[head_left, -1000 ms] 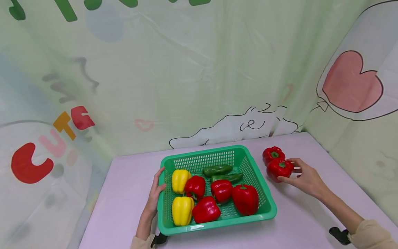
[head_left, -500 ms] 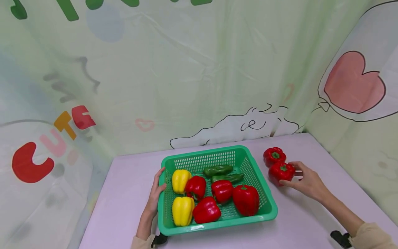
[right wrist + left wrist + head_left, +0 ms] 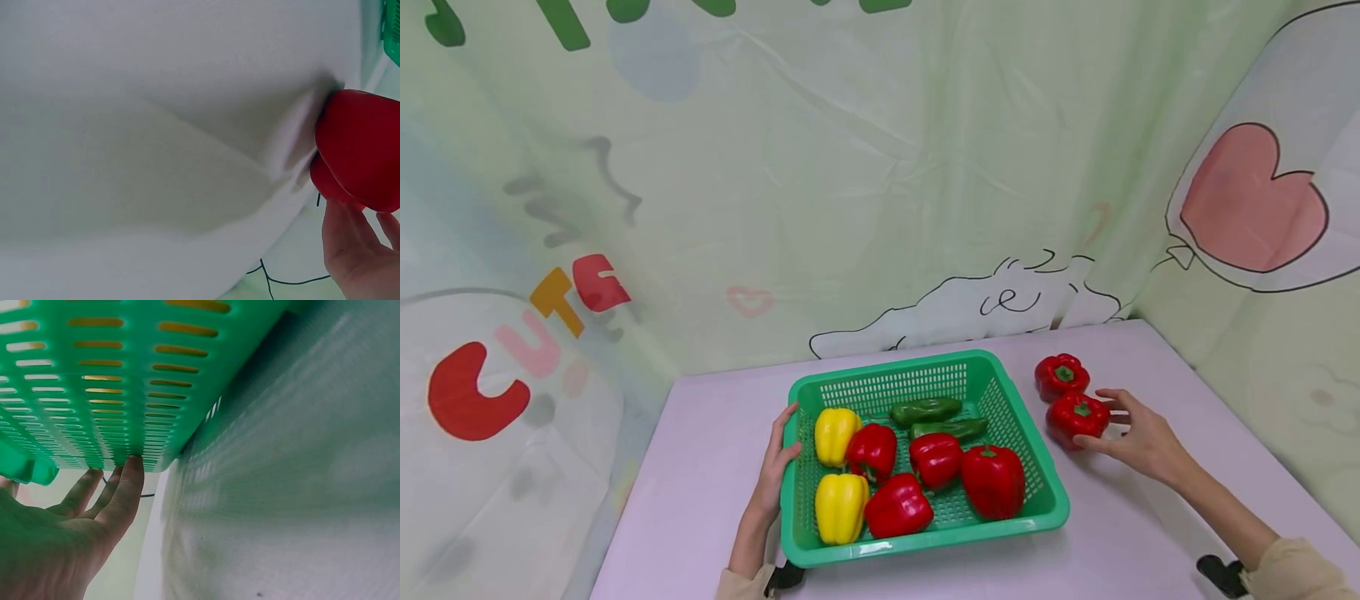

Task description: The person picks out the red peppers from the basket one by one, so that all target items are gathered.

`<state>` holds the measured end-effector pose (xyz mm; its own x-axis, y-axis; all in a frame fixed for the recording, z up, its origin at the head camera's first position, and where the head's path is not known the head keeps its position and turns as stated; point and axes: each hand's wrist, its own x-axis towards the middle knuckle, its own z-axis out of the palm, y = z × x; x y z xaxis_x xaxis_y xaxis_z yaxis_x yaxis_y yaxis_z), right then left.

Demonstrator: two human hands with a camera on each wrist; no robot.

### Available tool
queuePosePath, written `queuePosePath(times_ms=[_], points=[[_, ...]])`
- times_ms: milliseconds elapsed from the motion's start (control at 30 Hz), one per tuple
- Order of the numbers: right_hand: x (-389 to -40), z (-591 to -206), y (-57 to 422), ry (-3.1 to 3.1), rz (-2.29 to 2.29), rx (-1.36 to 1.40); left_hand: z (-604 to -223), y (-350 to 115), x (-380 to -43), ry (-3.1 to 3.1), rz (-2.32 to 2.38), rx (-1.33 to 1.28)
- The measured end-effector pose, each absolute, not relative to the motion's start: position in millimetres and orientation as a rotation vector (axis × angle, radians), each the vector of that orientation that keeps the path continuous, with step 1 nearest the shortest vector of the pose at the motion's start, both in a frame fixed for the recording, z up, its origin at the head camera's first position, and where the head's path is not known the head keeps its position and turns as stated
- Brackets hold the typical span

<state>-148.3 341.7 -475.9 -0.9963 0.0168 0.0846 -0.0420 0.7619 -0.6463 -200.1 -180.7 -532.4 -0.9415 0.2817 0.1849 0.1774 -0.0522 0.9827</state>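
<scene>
In the head view, my right hand (image 3: pixel 1146 437) holds a red bell pepper (image 3: pixel 1072 421) between thumb and fingers, at the right of the basket. Close behind it sits another red bell pepper (image 3: pixel 1060 375). The right wrist view shows red pepper surfaces (image 3: pixel 359 147) above the fingers; the thumb does not show clearly there. My left hand (image 3: pixel 772 471) grips the left side of a green plastic basket (image 3: pixel 917 552), thumb at the rim. In the left wrist view, its fingertips touch the slotted outer wall (image 3: pixel 119 434).
Inside the basket lie two yellow bell peppers (image 3: pixel 840 508), several red bell peppers (image 3: pixel 992 483) and two long green peppers (image 3: pixel 925 409). The table has a pale cover (image 3: pixel 707 467). A printed curtain (image 3: pixel 850 192) hangs behind and at both sides.
Since a second ago, my right hand and the nearer red bell pepper have shifted slightly toward me. The left hand and the basket stay in place.
</scene>
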Motion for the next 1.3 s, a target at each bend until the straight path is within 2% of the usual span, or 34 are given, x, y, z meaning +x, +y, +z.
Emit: queuePosePath(times_ms=[300,567,867,1300], points=[[-152.0,-469.5,340.2,-2.871,1.011,0.055,-532.7,-181.2,-199.9,2.115,2.162,0.509],[-157.2,-439.1,332.4,-2.822,0.927,0.134,-533.7,-178.7,-202.8,2.098,2.163,0.531],[-161.8,-404.5,280.5,-2.785,0.899,0.325,-533.7,-180.8,-199.5,2.121,2.168,0.502],[-145.2,-414.3,214.6,-3.013,0.918,0.705,-533.0,-180.4,-200.1,2.125,2.166,0.523]])
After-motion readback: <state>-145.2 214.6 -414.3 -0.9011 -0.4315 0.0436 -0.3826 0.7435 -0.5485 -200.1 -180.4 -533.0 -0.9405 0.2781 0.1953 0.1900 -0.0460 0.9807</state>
